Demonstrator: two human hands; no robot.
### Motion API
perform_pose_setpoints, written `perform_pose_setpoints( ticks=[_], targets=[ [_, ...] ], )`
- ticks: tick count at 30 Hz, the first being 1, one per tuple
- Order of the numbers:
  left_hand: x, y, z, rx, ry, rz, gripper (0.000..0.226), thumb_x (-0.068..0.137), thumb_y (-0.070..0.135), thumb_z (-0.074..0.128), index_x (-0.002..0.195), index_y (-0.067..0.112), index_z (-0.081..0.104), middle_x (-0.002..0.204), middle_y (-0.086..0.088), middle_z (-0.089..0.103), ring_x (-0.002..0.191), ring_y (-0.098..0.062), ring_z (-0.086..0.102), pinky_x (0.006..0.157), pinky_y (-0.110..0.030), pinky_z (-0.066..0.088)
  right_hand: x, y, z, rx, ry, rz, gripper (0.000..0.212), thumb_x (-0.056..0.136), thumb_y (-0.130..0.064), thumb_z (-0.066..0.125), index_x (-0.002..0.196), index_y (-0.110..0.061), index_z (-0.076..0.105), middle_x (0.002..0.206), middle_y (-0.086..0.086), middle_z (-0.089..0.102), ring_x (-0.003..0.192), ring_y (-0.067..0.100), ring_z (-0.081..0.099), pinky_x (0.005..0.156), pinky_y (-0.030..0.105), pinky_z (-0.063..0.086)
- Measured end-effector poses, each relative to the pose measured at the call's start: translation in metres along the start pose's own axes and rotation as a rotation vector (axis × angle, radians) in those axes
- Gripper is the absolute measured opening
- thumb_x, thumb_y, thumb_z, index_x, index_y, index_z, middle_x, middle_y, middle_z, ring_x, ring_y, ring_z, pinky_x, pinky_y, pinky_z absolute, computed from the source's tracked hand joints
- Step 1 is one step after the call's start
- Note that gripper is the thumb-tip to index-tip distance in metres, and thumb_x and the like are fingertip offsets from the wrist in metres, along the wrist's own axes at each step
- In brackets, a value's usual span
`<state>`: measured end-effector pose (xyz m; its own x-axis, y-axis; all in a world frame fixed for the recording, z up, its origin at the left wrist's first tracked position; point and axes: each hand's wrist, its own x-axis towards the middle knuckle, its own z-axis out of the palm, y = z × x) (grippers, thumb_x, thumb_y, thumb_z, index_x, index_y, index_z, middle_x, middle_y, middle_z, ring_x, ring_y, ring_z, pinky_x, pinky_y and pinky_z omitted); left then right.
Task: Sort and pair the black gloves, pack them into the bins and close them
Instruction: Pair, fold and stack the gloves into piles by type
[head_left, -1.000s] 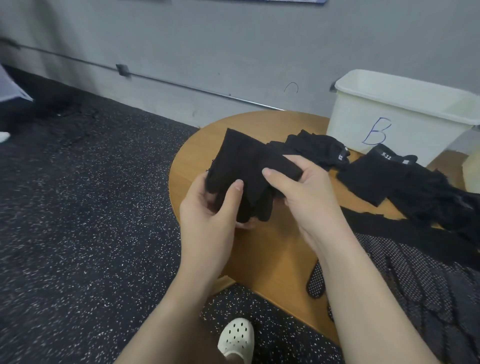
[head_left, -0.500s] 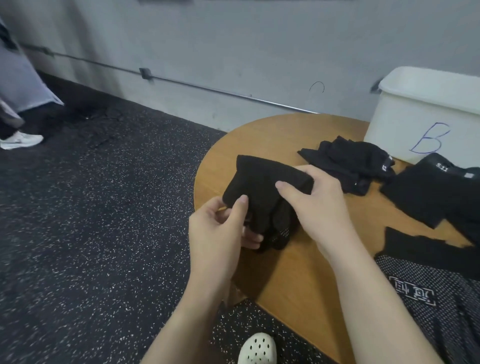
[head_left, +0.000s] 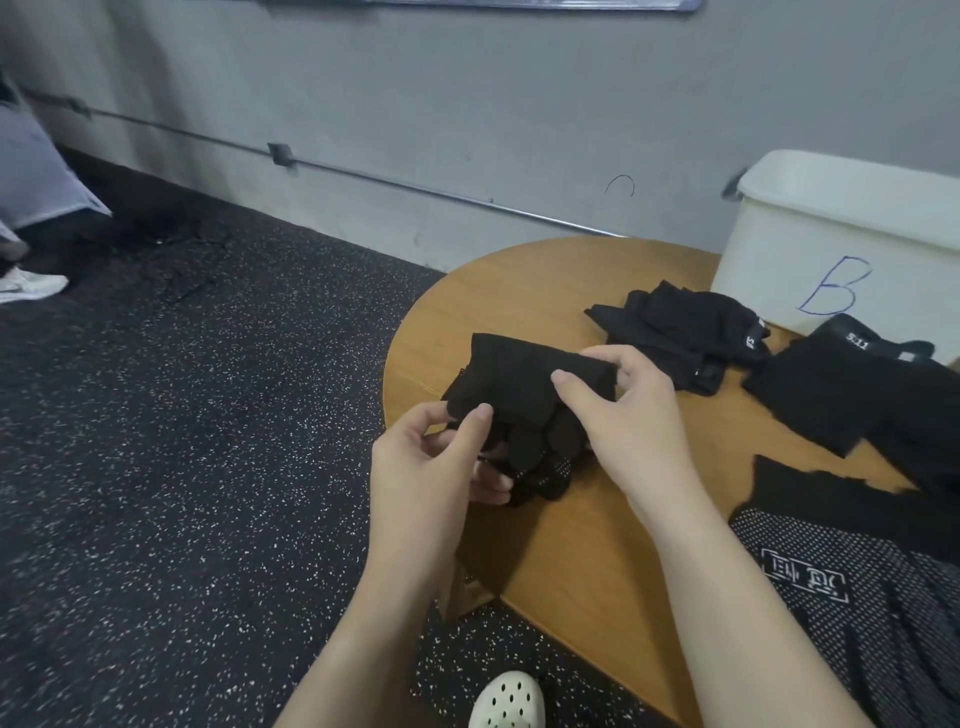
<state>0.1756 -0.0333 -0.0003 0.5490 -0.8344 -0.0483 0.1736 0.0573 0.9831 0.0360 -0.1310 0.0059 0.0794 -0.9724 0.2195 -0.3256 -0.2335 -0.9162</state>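
Note:
Both hands hold a folded pair of black gloves (head_left: 511, 384) above the left edge of the round wooden table (head_left: 587, 561). My left hand (head_left: 431, 467) pinches the pair's lower left corner between thumb and fingers. My right hand (head_left: 623, 415) grips its right side, thumb on top. The glove fingers hang down between the hands, dotted palm fabric showing below. A white bin marked "B" (head_left: 831, 260) stands open at the back right of the table.
More black gloves lie on the table: a folded bundle (head_left: 680, 332) near the bin, a flat one with a 5.11 tag (head_left: 852, 395), and dotted ones (head_left: 857, 597) at the right. Speckled dark floor lies left; another person's shoe (head_left: 28, 286) is far left. My white clog (head_left: 506, 701) shows below.
The view has shifted so the table and bin sit further right. The glove pair has been lowered a little and both hands keep hold of it.

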Motion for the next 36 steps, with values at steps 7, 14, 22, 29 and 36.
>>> perform_pose_setpoints(
  ticks=[7,14,22,29,36],
  targets=[
    [-0.009,-0.005,-0.008,0.52,0.287,0.335,0.008,0.098,0.038,0.064,0.1,0.03,0.065,0.086,0.016,0.069,0.077,-0.002,0.067,0.071,-0.036,0.057,-0.013,0.001,-0.01,-0.435,0.071,-0.085,0.04,0.099,-0.049,0.057,0.125,-0.019,0.062,0.108,-0.008,0.064,0.101,0.016,0.061,0.084,0.033,0.051],
    [0.0,-0.007,0.007,0.637,0.044,0.578,0.04,0.106,0.033,0.043,0.142,0.024,0.06,0.157,0.003,0.045,0.146,-0.011,0.038,0.12,-0.044,0.033,-0.034,-0.014,0.001,-0.725,-0.046,-0.402,0.061,0.108,-0.051,0.019,0.15,-0.021,0.051,0.163,-0.002,0.037,0.156,0.015,0.019,0.129,0.043,0.01],
    [0.019,-0.015,0.004,0.712,-0.124,0.436,0.042,0.111,0.031,0.041,0.152,0.026,0.051,0.165,0.004,0.036,0.156,-0.013,0.024,0.127,-0.041,0.023,-0.035,0.004,0.007,-0.683,-0.309,-0.265,0.067,0.103,-0.057,0.005,0.165,-0.032,0.011,0.171,-0.016,0.005,0.155,-0.002,-0.007,0.129,0.032,-0.006],
    [0.013,-0.017,0.008,0.691,-0.082,0.366,0.046,0.109,0.036,0.043,0.154,0.028,0.048,0.161,0.005,0.043,0.152,-0.007,0.03,0.126,-0.035,0.026,-0.039,0.006,0.008,-0.644,-0.327,-0.175,0.068,0.103,-0.059,0.009,0.165,-0.031,0.005,0.171,-0.017,-0.002,0.154,-0.004,-0.012,0.129,0.033,-0.005],
    [-0.012,-0.007,0.013,0.72,-0.041,0.568,0.043,0.106,0.027,0.049,0.148,0.022,0.056,0.164,-0.002,0.039,0.155,-0.015,0.025,0.127,-0.044,0.024,-0.007,-0.004,-0.037,-0.568,-0.252,-0.185,0.061,0.104,-0.06,0.032,0.15,-0.023,0.05,0.163,-0.011,0.035,0.154,0.002,0.013,0.117,0.022,0.01]
  ],
)
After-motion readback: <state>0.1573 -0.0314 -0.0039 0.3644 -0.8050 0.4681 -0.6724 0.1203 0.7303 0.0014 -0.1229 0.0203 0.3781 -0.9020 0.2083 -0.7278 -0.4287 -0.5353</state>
